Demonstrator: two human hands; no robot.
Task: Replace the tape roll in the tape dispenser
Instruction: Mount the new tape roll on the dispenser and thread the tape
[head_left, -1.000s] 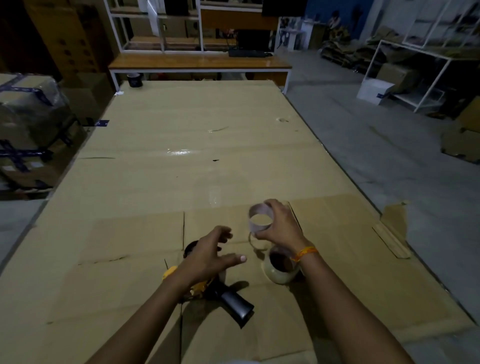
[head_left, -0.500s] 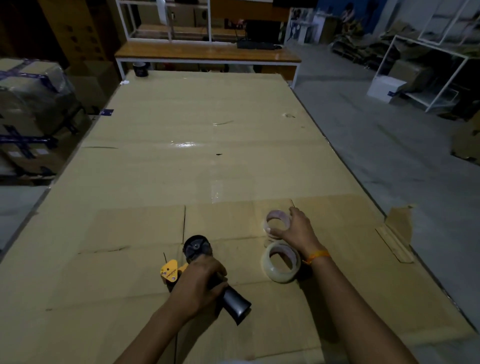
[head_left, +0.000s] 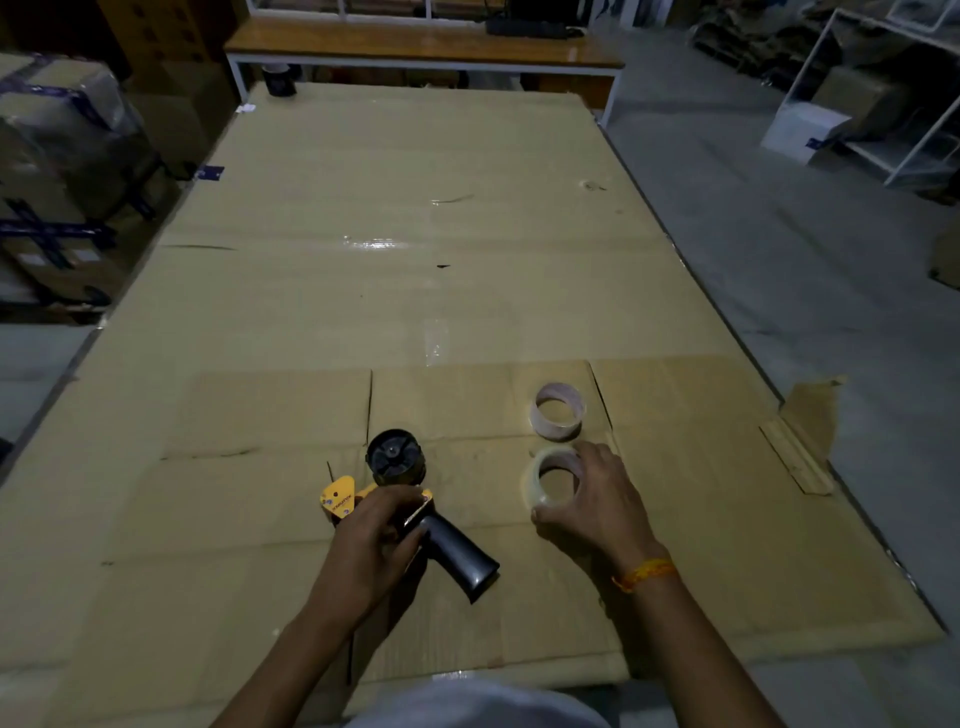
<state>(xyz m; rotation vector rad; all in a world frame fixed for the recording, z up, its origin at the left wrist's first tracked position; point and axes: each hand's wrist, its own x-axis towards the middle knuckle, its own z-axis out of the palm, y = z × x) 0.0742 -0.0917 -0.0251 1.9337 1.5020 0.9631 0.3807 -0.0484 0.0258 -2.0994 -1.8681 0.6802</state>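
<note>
Tape dispenser (head_left: 410, 512) lies flat on the cardboard-covered tabletop (head_left: 395, 291) near its near edge, left of centre, bare black hub toward the far edge and black handle angled to the near right; left hand (head_left: 374, 545) is closed over its yellow body just where the handle joins. Just right of it, the right hand (head_left: 597, 512) curls its thumb and fingers around the one full tape roll (head_left: 551, 479), which rests flat on the tabletop. Count: one dispenser, one full roll, one empty core (head_left: 557, 410) standing just beyond the roll, clear of both hands.
</note>
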